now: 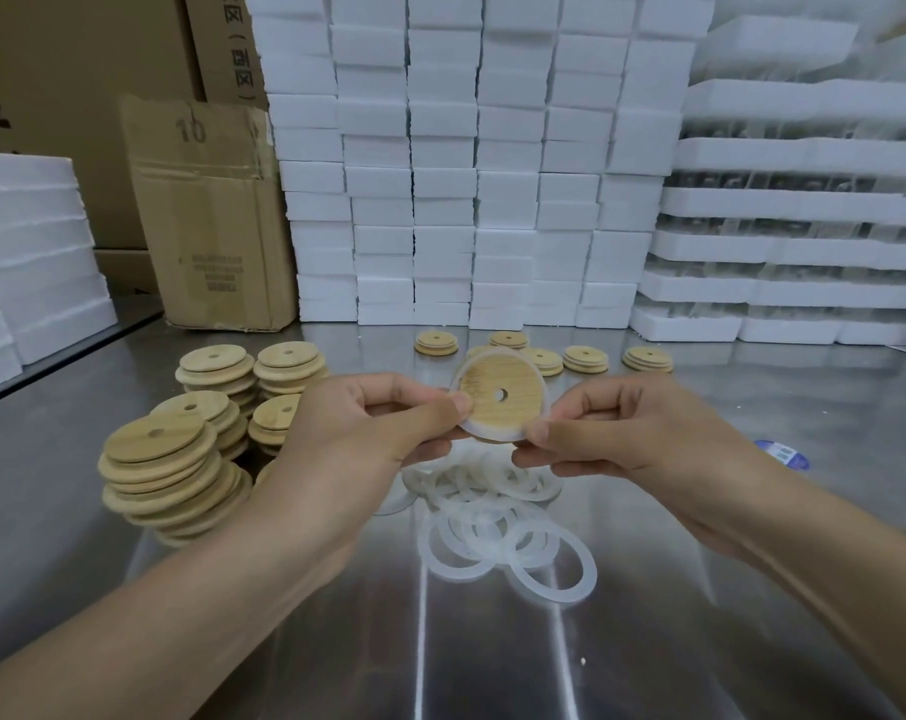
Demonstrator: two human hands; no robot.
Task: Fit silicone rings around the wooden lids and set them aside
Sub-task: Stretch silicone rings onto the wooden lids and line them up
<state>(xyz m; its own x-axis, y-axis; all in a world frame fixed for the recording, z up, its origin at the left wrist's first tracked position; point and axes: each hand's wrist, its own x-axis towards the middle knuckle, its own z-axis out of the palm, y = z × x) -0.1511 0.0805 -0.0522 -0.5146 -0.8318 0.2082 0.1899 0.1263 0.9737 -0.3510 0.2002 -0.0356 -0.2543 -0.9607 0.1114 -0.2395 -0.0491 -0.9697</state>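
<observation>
Starting at the left, leaning stacks of bare lids stand on the steel tabletop. They look light, stiff and smooth, so a stack would probably slide apart if nudged. Just right of them the left hand pinches the left edge of one wooden lid, thumb on its face and fingers curled behind, holding it tilted in the air above the middle of the tabletop. A translucent silicone ring runs around that lid; whether it is fully seated on the far side I cannot tell. It looks soft, stretchy and likely a little grippy on wood, so it is best worked at the rim with thumb tips while the rigid lid is steadied by its edges. Below, near the middle, lies a heap of loose rings. The right hand pinches the ring against the lid's lower right rim. Far right, low piles of lids sit apart.
</observation>
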